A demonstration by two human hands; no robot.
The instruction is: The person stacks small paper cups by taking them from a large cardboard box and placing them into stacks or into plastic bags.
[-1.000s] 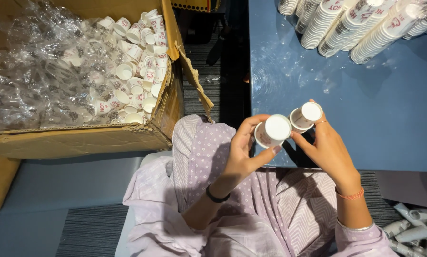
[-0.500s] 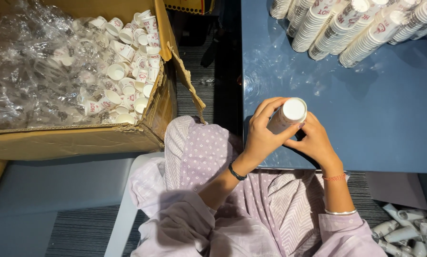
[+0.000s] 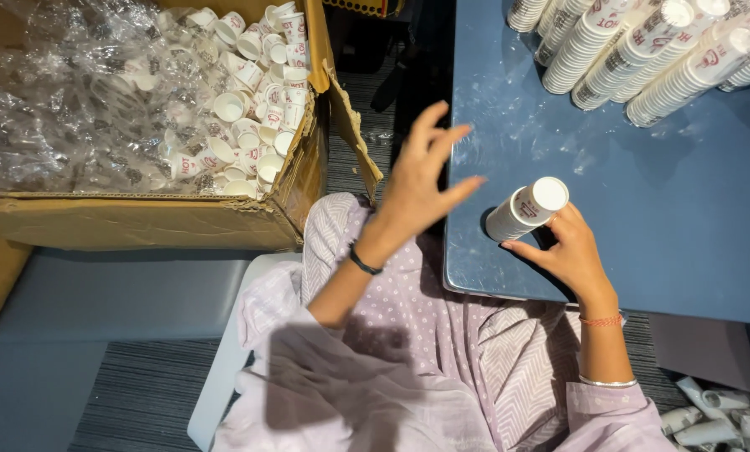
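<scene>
My right hand holds a short stack of small white paper cups with red print, tilted, just above the near edge of the blue table. My left hand is open with fingers spread, held in the air over the table's left edge, between the cup stack and the cardboard box. It holds nothing. The box on the left is full of loose white paper cups and crumpled clear plastic wrap.
Several long stacks of nested cups lie on their sides at the far right of the table. More cups and stacks lie on the floor at bottom right. A torn box flap juts toward the table. My lap in lilac cloth fills the bottom centre.
The two small stacks were joined into one. My left hand has let go and moved left with fingers spread, while my right hand keeps the joined stack.
</scene>
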